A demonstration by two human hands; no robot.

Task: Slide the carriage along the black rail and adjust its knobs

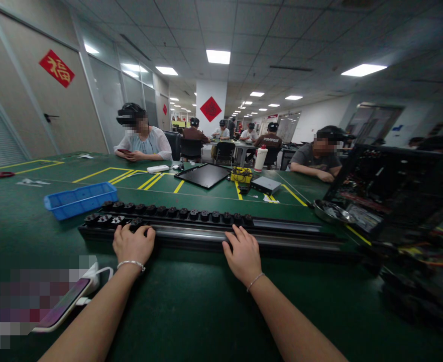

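Two long black power tracks [195,233] lie side by side across the green table. A row of round-faced black socket modules [194,214] sits along the far track. On the near one, several more modules [104,219] stand at the left end. My left hand [134,246] is at that end, thumb and fingers around the rightmost module [136,221] of the near row; its fingertips are partly hidden. Farther right, my right hand [243,254] rests with fingers spread on the bare metal strip of the near track.
A blue plastic basket [81,201] is beyond the tracks at left. A charging phone [65,304] lies near left. At right stand a metal bowl [333,211] and an open black computer case [391,186]. Across the table are a black panel [205,175] and two seated people.
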